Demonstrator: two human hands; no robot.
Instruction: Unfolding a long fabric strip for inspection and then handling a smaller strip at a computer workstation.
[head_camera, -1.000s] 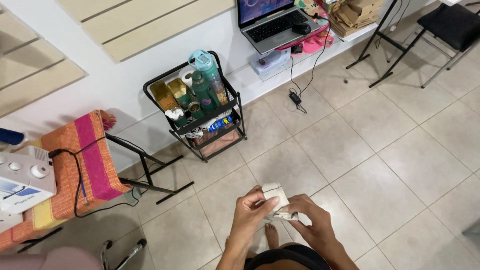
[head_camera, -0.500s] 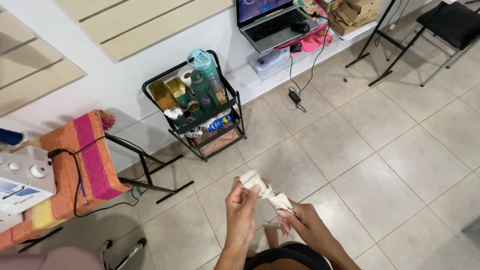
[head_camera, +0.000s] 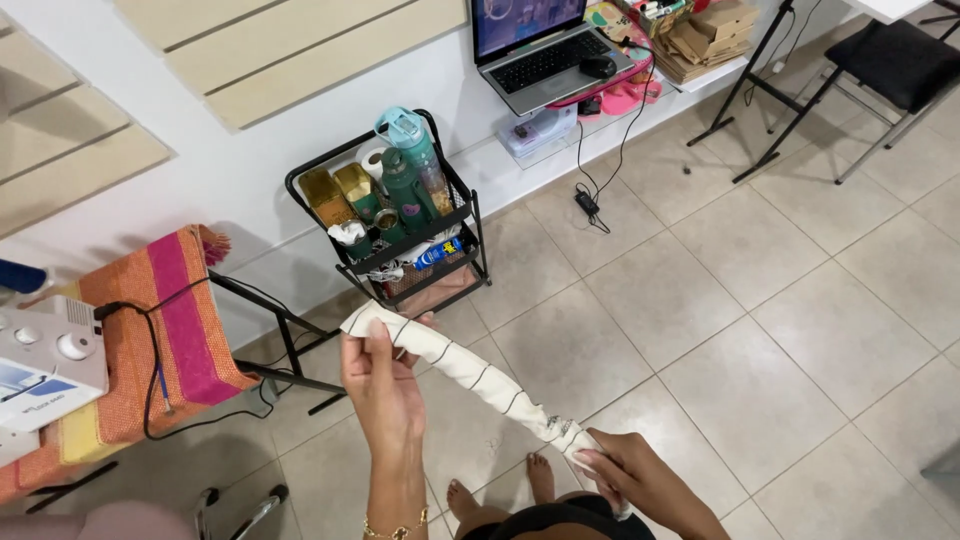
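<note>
Twisting a cloth roll (head_camera: 470, 375) tight between both hands

Left hand (head_camera: 380, 385) grips the upper end, right hand (head_camera: 625, 475) clamps the lower end, roll stretched out above the floor (head_camera: 760, 300). Looks mid-twist; keeping it tight needs both ends held firm.

The twisted cloth (head_camera: 470, 372) runs from the left hand (head_camera: 380, 385) down to the right hand (head_camera: 625, 470) at the near edge — bare feet (head_camera: 500, 492) below it. Just beyond the left hand stands the wire cart (head_camera: 395, 215) against the far wall. Left of it, the draped table (head_camera: 150, 330) carries the sewing machine (head_camera: 45, 365). Far right — the laptop (head_camera: 545, 50) on a low shelf (head_camera: 640, 100), the chair (head_camera: 890, 65) beyond.
</note>
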